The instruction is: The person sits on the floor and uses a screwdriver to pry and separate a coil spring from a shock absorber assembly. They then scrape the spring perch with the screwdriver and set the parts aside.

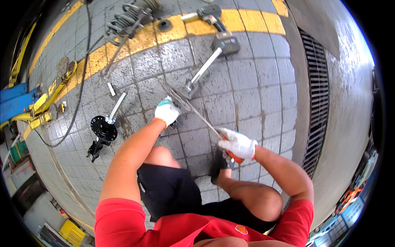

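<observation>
Tool [205,122] slants up-left, away from the floor's [251,94] right edge!
We've right hand [238,144] gripping it; left hand [167,112], hold unclear, is nearer the metal part [180,97].

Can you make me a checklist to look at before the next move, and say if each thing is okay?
1. White gloves on: ok, the left hand and right hand each wear one.
2. Long tool gripped: ok, the right hand is closed around its orange handle.
3. Left hand well away from the tool's far end: not ok, it's close beside it.
4. Left hand's grip firm: cannot tell, its fingers are mostly hidden.
5. Shiny rod not touching the drill: cannot tell, they overlap in this view.
6. Spring away from both hands: ok, it's farther off.
</observation>
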The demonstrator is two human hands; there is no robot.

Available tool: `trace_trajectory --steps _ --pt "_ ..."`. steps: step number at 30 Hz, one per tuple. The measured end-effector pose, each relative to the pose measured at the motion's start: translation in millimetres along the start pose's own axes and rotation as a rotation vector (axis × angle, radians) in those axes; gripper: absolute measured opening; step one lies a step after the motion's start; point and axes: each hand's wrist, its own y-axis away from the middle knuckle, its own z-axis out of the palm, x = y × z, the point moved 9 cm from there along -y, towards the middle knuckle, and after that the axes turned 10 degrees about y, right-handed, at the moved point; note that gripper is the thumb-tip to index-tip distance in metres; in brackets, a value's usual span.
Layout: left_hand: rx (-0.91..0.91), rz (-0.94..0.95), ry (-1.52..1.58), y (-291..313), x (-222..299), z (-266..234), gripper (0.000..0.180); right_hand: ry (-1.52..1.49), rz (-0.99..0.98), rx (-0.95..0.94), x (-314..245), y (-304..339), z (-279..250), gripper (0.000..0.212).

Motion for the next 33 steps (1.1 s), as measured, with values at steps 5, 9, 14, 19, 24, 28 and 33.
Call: trace_trajectory --steps 5,9,14,19,24,28,33 --pt "0.059 0.262 -0.078 -8.6 -36.4 30.1 0.062 0.119 0.03 0.067 -19.4 2.3 7.3 0.05" --pt "-0.054 0.104 0.038 19.6 38.7 9.5 0.064 0.004 0.009 0.189 -3.2 -9.3 16.1 0.044" --pt "0.046 0.072 0.01 15.6 13.1 6.4 0.065 -0.013 0.02 0.245 6.9 -26.1 32.5 0.042" --pt "0.033 0.001 -0.045 20.0 14.7 2.3 0.062 -0.024 0.039 0.359 -14.6 -17.5 36.9 0.043" --pt "-0.001 -0.008 -0.118 27.2 22.2 4.7 0.066 0.011 0.044 0.395 -6.9 -16.9 55.6 0.04" --pt "-0.001 0.002 -0.116 30.5 22.3 1.8 0.073 -0.137 0.117 0.306 -18.2 -9.4 57.4 0.035" --pt "-0.025 -0.011 -0.07 28.1 28.1 -0.9 0.071 -0.078 0.141 0.338 -26.5 -7.6 63.4 0.032"
